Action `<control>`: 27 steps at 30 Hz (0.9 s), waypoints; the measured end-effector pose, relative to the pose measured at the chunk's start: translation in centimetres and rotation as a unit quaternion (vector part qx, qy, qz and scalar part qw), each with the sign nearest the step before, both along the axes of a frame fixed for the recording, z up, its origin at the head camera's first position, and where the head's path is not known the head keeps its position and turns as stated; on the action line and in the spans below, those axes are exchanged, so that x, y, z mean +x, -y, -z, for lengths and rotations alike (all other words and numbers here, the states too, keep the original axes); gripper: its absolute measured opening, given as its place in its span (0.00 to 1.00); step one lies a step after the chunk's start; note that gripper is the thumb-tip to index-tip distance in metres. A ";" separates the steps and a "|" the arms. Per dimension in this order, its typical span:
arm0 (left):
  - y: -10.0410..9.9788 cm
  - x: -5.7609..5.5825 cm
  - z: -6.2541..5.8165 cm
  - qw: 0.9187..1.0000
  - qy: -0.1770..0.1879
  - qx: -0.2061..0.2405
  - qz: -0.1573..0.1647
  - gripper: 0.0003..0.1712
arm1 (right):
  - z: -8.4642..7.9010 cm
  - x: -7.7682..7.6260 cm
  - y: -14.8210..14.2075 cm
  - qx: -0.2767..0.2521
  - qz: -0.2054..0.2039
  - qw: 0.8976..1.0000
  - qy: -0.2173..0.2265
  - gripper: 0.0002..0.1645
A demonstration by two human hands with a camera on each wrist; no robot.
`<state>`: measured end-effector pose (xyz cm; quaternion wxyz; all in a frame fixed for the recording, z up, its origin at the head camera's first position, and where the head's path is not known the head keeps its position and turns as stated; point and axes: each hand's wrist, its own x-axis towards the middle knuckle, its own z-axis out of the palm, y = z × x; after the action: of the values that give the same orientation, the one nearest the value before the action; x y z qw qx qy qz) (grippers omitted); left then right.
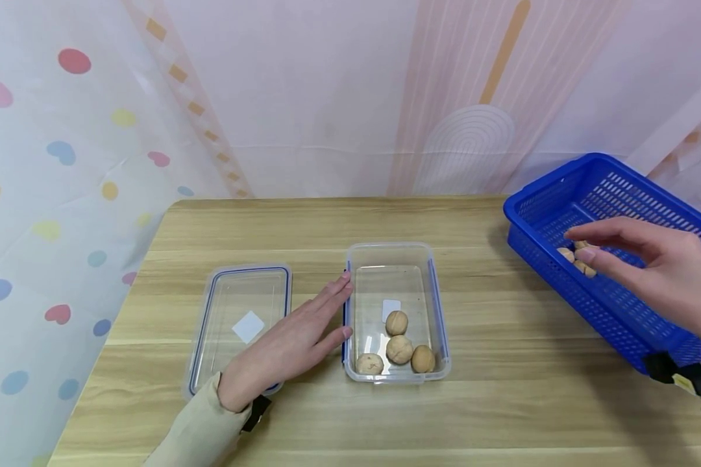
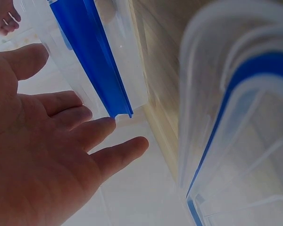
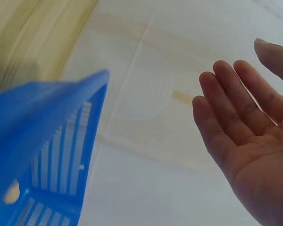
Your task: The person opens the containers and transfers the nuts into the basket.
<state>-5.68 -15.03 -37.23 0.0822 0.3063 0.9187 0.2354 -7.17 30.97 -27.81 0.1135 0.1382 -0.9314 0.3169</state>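
A clear plastic box stands at mid-table with several walnuts grouped toward its near end. My left hand lies along the box's left side, fingers straight, fingertips right at the blue side clip. Over the blue basket at the right is my right hand, its fingers spread from the thumb with nothing between them. Below that hand a few walnuts lie in the basket, partly hidden by the fingers. The right wrist view shows the palm and straight fingers above the basket's rim.
A clear lid with a blue seal lies left of the box, partly under the left forearm. White square labels show on the lid and in the box. A patterned curtain hangs behind the wooden table.
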 end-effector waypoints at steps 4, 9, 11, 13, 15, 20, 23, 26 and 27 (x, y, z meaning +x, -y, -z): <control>0.0 0.0 -0.1 1.000 0.002 0.003 0.000 0.39 | 0.0 0.3 1.0 -0.009 -0.021 1.000 -0.017 0.17; 0.0 -0.1 -0.1 1.000 0.004 0.004 0.001 0.40 | 0.0 0.7 2.2 -0.014 -0.047 0.998 -0.040 0.22; 0.0 0.0 -0.2 1.000 0.004 0.003 0.001 0.40 | 0.1 0.8 2.7 -0.016 -0.067 0.996 -0.055 0.24; 0.0 0.0 -0.2 1.000 0.003 0.004 0.001 0.39 | 0.2 0.8 3.2 -0.020 -0.091 0.993 -0.068 0.26; 0.0 0.0 -0.3 1.000 0.002 0.005 0.002 0.39 | 0.6 0.8 3.7 -0.031 -0.118 0.989 -0.083 0.26; 0.0 0.0 -0.2 1.000 0.001 0.007 0.003 0.40 | 1.5 0.7 5.0 -0.063 -0.158 0.981 -0.094 0.23; 0.0 0.0 -0.2 1.000 0.007 0.002 -0.001 0.40 | 2.1 0.8 5.9 -0.089 -0.172 0.978 -0.084 0.23; 0.0 0.1 -0.3 1.000 0.010 -0.001 -0.002 0.40 | 2.6 0.9 6.7 -0.118 -0.192 0.971 -0.076 0.23; 0.0 0.0 -0.3 1.000 0.010 -0.001 -0.002 0.40 | 2.7 0.9 6.9 -0.125 -0.199 0.969 -0.076 0.23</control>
<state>-5.64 -15.04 -36.92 0.0916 0.3020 0.9187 0.2376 -6.25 24.02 -30.51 0.1349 0.3294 -0.8268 0.4355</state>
